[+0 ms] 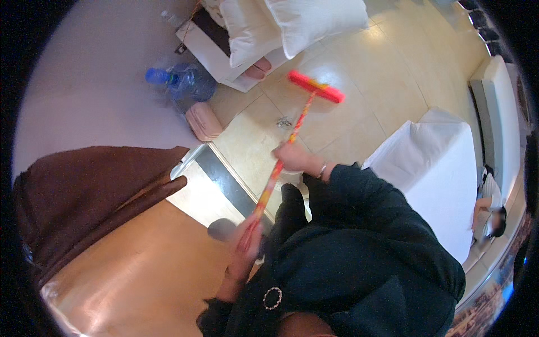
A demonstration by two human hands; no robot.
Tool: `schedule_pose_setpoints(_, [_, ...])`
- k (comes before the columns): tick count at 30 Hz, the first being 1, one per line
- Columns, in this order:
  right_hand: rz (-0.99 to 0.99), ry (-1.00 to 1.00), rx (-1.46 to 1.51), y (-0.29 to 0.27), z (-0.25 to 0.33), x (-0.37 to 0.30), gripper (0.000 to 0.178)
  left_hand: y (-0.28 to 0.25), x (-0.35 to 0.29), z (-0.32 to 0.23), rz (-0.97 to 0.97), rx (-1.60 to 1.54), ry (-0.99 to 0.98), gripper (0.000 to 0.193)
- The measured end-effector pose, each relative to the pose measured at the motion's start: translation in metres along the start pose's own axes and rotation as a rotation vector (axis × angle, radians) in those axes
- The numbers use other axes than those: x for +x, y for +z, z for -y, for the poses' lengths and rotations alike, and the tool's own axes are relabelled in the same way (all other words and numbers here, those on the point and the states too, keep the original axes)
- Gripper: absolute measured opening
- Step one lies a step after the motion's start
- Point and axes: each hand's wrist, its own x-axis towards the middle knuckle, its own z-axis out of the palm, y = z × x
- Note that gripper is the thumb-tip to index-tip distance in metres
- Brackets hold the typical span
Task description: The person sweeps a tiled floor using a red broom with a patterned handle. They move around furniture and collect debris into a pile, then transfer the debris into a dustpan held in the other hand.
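Observation:
Both my hands grip the red-and-yellow patterned stick of a broom [310, 105]. Lower on the stick, near its end, my left hand [246, 238] is closed round it and looks blurred. My right hand [294, 156] wraps the stick higher up, closer to the head, with a bracelet at the wrist. The wide red head [316, 86] lies ahead of me at the tiled floor [382, 73]; its underside is hidden. A small greyish clump [284, 122] lies on the tiles beside the stick, too small to make out.
At the far left, white pillows [314, 22] rest on a white cabinet [224, 73] with pink slippers [259, 68]. A blue water jug [193, 84] and pink case [204, 121] stand nearby. Brown cloth [95, 196] hangs left. White-covered furniture [432, 168] and another person [491, 205] are right.

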Motion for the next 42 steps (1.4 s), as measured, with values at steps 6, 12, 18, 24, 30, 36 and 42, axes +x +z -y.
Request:
schedule_pose_setpoints(6, [-0.275,0.183,-0.062,-0.064,-0.187,-0.056,0.016,0.143,0.140,0.006,0.135,-0.328,-0.053,0.031])
schedule_pose_setpoints(12, [-0.352,0.180,0.120,-0.015,-0.196,-0.058,0.017,0.149,0.139,0.010,0.192,-0.283,-0.056,0.032])
schedule_pose_setpoints(18, [-0.286,0.144,0.277,0.058,-0.018,0.009,0.014,0.013,0.053,-0.024,0.011,-0.045,-0.353,0.030])
schedule_pose_setpoints(24, [-0.043,0.067,0.322,0.017,0.072,0.031,0.016,-0.049,0.016,-0.046,-0.106,0.162,-0.090,0.027])
schedule_pose_setpoints(30, [-0.246,0.128,0.184,0.020,0.040,0.014,0.020,-0.038,0.030,-0.019,-0.097,-0.207,-0.027,0.023])
schedule_pose_setpoints(36, [-0.280,0.257,0.141,0.086,-0.025,0.020,0.015,0.008,0.045,0.096,-0.102,-0.379,-0.114,0.021])
schedule_pose_setpoints(42, [-0.193,0.033,0.189,0.207,0.102,0.076,0.019,-0.117,-0.055,0.138,-0.219,-0.259,-0.378,0.025])
